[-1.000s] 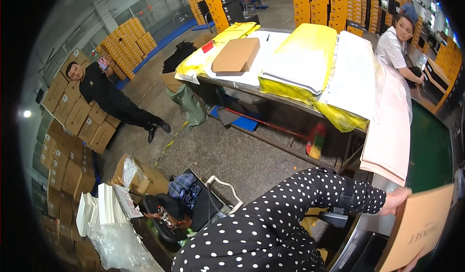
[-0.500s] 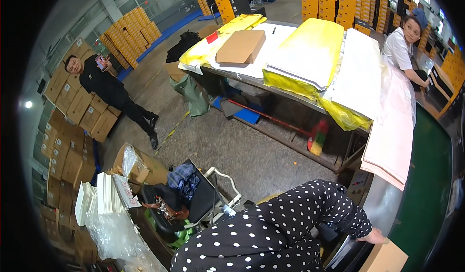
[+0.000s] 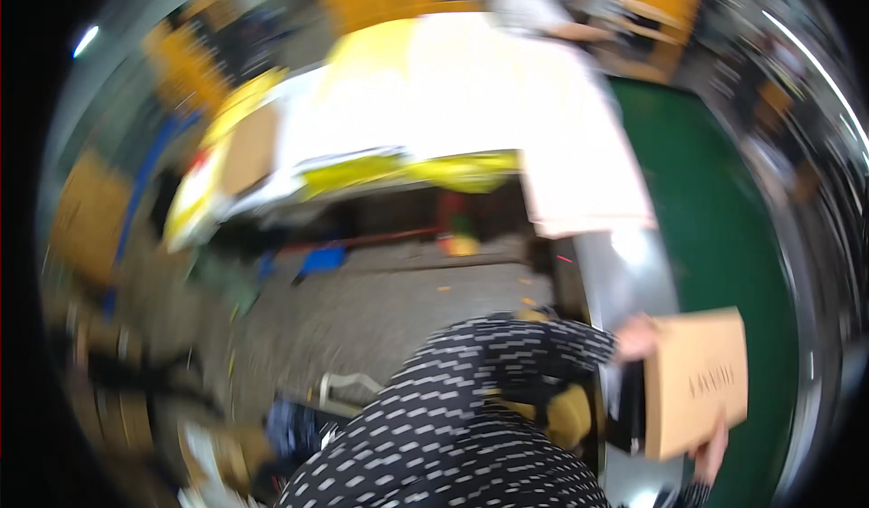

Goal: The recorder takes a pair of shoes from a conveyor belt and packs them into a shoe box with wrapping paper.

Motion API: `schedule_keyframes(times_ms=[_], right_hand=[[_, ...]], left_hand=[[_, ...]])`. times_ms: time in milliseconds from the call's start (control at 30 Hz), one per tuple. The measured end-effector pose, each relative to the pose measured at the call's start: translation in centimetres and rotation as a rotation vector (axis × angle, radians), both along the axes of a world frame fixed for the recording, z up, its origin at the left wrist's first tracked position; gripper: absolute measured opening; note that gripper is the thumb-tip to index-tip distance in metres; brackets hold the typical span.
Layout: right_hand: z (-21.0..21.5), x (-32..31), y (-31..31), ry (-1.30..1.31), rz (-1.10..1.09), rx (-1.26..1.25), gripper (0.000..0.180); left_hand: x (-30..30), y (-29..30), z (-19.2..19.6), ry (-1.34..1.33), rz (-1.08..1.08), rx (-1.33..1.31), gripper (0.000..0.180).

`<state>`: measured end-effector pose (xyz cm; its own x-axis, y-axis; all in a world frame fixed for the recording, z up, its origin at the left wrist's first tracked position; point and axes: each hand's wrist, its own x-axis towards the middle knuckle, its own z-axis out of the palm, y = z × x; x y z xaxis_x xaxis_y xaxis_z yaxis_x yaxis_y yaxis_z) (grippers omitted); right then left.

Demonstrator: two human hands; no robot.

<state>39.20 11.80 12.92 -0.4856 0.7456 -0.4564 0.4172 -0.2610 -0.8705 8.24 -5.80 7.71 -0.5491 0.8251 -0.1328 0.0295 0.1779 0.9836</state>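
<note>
A tan cardboard box [image 3: 697, 372] with dark print on its lid is at the lower right, over the metal edge and green belt. My left hand [image 3: 636, 338] grips its upper left edge. At its lower edge my right hand [image 3: 712, 452] holds it, with the fingertips against the lid. Both hands are smeared by motion. Beneath the box's left side, something dark [image 3: 629, 417] shows in part; I cannot make out what it is.
A green conveyor belt [image 3: 697, 209] runs along the right, edged by a metal strip [image 3: 625, 277]. Pink sheets [image 3: 588, 186] overhang the table corner. White and yellow stacks [image 3: 371, 64] and a brown box [image 3: 249, 150] lie on the table. A person in white [image 3: 529, 5] is beyond it.
My view has swung right toward the belt. The cardboard box, only partly visible before, now shows almost whole. My right hand has come into view on it; my left hand stays at its edge.
</note>
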Motion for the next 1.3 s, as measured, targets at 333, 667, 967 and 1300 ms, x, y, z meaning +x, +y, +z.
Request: schedule_keyframes(times_ms=[333, 667, 967, 1300], right_hand=[[2.2, -1.6, -1.9, -0.120, -0.095, 0.056, 0.062], [0.2, -1.2, -4.4, -0.143, -0.215, 0.101, 0.067], [-0.7, -1.9, -5.0, -0.067, -0.319, 0.151, 0.064], [-0.4, -2.2, -5.9, -0.028, -0.358, 0.169, 0.065]], left_hand=[[-2.8, -1.7, 5.9, -0.504, -0.198, -0.235, 0.057], [-1.2, -2.1, 6.7, -0.400, -0.235, -0.253, 0.051], [-1.5, -2.1, 6.1, -0.456, -0.225, -0.217, 0.047], [-1.9, -2.2, 4.9, -0.360, -0.241, -0.215, 0.039]])
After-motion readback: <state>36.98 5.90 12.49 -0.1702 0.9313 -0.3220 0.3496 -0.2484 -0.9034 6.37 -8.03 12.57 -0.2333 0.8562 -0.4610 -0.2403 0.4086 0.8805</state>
